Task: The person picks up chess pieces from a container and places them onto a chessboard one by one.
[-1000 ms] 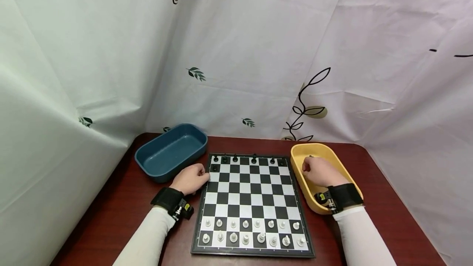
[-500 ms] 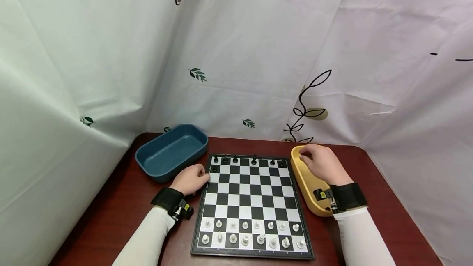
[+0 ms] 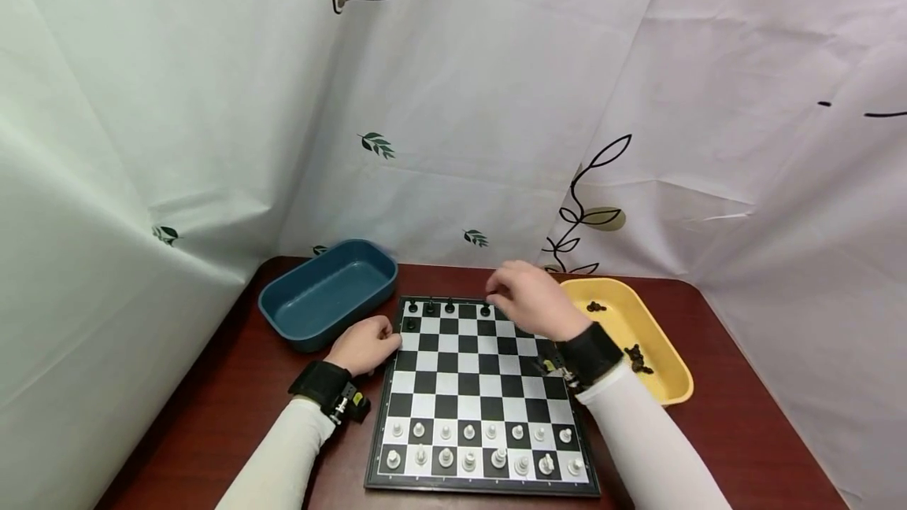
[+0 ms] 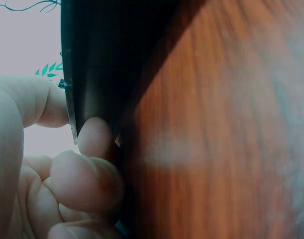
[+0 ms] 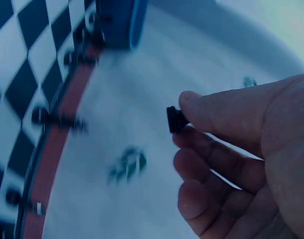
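In the head view a black-and-white chessboard point(image 3: 480, 384) lies on the dark red table. My left hand point(image 3: 364, 343) is at the board's left edge; in the left wrist view its thumb and a fingertip point(image 4: 95, 137) pinch the rim. Above the board's far right part, my right hand point(image 3: 534, 301) holds a small black chess piece point(image 5: 176, 119) between thumb and index finger; its upper part is hidden by the fingers. Several black pieces stand along the far row, and one black pawn point(image 3: 411, 324) is on the second row. My right hand covers the far right squares.
Two rows of white pieces point(image 3: 469, 461) stand on the near side. The yellow tray point(image 3: 676, 388) on the right holds several loose black pieces point(image 3: 636, 359). A blue tray point(image 3: 312, 337) sits at the back left. Patterned white cloth point(image 3: 453, 101) hangs behind the table.
My right hand has risen from the yellow tray and moved left over the board's far side, carrying a black chess piece. My left hand stays at the board's edge.
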Demonstrator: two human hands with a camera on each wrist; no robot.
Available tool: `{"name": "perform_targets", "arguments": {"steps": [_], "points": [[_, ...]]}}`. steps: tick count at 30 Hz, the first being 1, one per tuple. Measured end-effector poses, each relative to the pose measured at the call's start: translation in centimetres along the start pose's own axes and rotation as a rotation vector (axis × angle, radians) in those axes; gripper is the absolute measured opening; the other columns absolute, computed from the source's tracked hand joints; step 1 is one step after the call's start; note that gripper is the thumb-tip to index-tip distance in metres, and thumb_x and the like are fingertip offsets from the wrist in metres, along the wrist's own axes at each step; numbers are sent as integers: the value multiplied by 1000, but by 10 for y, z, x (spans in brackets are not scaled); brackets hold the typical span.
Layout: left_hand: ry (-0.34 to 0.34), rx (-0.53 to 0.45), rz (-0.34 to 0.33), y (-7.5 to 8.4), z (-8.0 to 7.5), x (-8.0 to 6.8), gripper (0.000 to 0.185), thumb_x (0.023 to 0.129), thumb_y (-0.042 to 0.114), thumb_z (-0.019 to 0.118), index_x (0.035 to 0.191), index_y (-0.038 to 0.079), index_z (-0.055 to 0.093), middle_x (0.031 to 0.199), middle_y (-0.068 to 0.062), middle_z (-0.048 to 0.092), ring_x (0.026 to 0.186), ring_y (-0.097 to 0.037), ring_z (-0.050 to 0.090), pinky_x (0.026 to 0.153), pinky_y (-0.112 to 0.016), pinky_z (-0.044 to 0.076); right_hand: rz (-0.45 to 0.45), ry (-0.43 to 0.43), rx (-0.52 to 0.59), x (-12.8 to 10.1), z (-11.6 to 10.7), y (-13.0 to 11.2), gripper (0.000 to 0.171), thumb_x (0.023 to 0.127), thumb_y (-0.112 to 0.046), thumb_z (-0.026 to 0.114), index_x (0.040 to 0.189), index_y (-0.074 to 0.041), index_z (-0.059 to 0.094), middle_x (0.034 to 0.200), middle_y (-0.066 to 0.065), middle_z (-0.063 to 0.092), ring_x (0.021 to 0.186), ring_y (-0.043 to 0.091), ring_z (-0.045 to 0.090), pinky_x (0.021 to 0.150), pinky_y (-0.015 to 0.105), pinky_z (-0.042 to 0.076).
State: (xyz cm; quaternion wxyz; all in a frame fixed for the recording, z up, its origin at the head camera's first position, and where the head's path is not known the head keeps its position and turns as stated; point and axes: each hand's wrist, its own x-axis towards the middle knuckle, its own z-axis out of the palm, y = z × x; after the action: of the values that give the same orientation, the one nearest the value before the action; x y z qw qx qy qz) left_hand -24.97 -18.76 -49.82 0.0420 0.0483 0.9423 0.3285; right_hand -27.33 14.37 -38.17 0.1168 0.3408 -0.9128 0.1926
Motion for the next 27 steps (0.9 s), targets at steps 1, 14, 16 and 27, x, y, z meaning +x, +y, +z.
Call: {"name": "perform_targets", "arguments": {"steps": [1,14,16,27], "points": [[2,2,1,0,-1,0,22,101,29,65,84,16,61,66,-3,58,47,-22,58,52,-36,45,-14,-16,2,5,4,-5,9,100,-12,83,108,-10,80,103,0,74,94,19,69,87,43,59],[4,1,-13,-1,2,1,24,102,31,64,83,16,61,63,-3,58,46,-22,58,51,-36,44,-74,-125,84,38,68,-20,6,102,-12,82,107,-12,81,103,-1,75,88,16,67,82,36,55],[2,0,-16,0,2,1,25,102,31,65,83,16,61,63,-3,58,47,-22,58,50,-36,43,-82,-131,77,40,76,-19,6,102,-13,82,108,-13,81,104,-1,75,88,15,68,81,35,55],[7,8,-10,1,2,0,25,102,30,65,82,15,60,64,-3,57,47,-22,57,50,-36,43,-90,-189,73,49,98,-24,12,102,-8,80,114,-7,82,108,6,79,97,23,74,90,40,59]]}}
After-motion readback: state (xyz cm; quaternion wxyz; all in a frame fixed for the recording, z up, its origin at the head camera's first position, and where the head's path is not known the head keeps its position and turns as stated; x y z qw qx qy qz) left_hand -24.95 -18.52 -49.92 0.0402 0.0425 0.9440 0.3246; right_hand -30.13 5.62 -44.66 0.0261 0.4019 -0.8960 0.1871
